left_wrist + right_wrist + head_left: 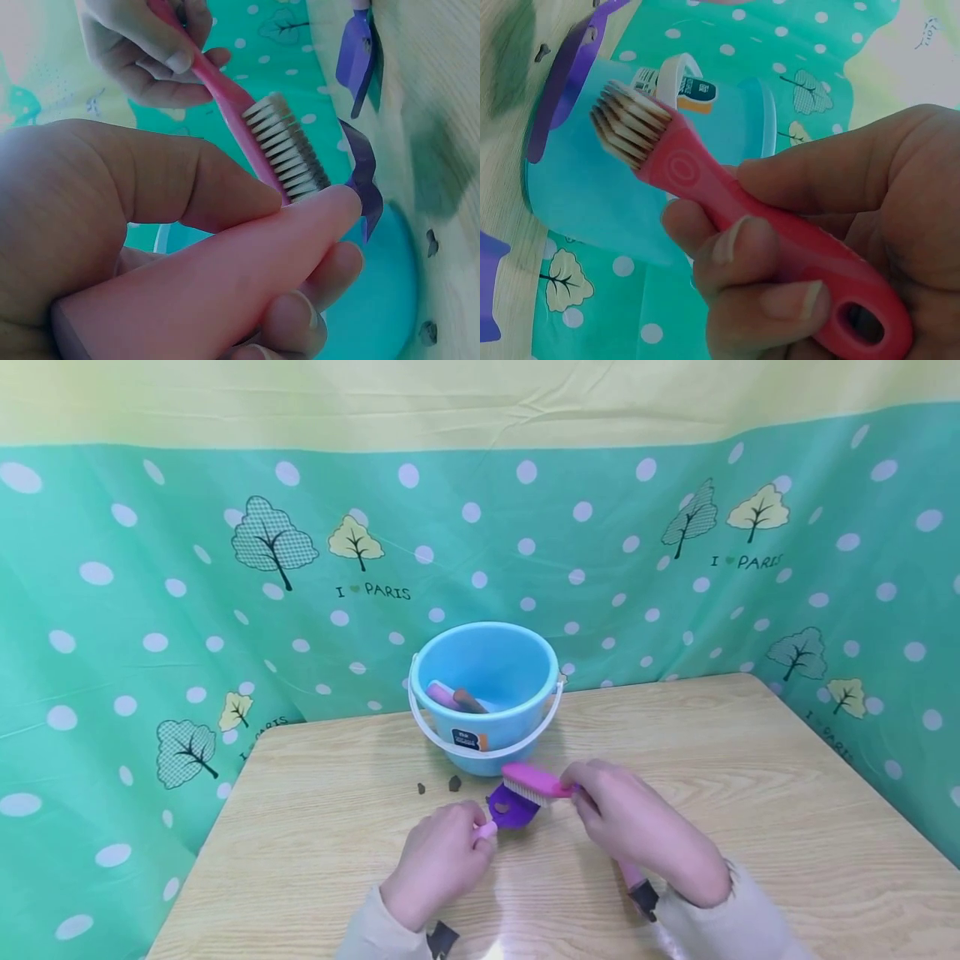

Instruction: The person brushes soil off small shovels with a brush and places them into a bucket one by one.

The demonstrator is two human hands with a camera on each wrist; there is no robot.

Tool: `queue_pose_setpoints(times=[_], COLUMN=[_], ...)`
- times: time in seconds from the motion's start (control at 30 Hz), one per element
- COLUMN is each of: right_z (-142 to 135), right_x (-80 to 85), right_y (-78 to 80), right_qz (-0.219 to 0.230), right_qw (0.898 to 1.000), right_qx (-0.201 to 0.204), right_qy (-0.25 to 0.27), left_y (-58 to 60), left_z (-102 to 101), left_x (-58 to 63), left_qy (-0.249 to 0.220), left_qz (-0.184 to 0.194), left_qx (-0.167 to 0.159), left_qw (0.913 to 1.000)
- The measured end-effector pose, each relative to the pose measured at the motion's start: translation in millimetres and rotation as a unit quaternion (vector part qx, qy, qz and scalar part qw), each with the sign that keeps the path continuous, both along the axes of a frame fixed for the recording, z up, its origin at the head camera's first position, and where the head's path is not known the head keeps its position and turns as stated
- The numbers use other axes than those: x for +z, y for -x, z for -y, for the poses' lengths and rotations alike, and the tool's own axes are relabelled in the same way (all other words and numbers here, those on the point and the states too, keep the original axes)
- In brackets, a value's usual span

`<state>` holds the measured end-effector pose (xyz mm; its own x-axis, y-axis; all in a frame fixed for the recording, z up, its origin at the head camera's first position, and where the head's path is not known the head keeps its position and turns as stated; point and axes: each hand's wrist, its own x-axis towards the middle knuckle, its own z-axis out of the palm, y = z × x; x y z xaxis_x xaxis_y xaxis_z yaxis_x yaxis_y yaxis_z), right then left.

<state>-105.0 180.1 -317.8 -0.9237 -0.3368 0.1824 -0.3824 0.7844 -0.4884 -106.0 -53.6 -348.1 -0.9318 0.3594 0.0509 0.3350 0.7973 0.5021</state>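
Note:
My left hand (442, 860) grips the pink handle (210, 285) of a small garden shovel with a purple blade (513, 807). Close to the blade, a pink brush (528, 779) is held in my right hand (626, 814), fingers and thumb wrapped on its handle. Its pale bristles (281, 146) are dark towards the tips and overlap the purple blade in the head view. A small brown lump (502, 808) shows on the blade. Just behind both hands stands a light blue bucket (483, 739) with a white handle.
Two dark lumps (454, 783) lie on the wooden table (300, 827) left of the bucket. Inside the bucket are a pink item (442, 695) and a brown one (468, 701). Another purple-bladed tool (354, 56) lies near my right arm. A green dotted curtain (480, 543) hangs behind.

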Motion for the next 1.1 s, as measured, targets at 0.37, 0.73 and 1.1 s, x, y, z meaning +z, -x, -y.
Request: queue_pose_setpoints(times=[0.37,0.73,1.1], right_z=[4.8,13.5,15.6], right_x=[-2.5,-5.1,-8.1], right_y=[-3.3,-4.6,-4.1], right_qz=[-0.045,0.007,0.023], right_qw=[0.999,0.999,0.998], right_qx=[0.021,0.038,0.056], right_qy=[-0.001,-0.002,-0.023], left_y=[0.5,1.5,1.0], left_z=[5.6,5.6,5.8], left_x=[6.2,6.6,7.8], left_qy=[0.010,0.015,0.014], left_qz=[-0.008,-0.002,0.000], left_qx=[0.003,0.004,0.007], left_qw=[0.9999,0.9999,0.9999])
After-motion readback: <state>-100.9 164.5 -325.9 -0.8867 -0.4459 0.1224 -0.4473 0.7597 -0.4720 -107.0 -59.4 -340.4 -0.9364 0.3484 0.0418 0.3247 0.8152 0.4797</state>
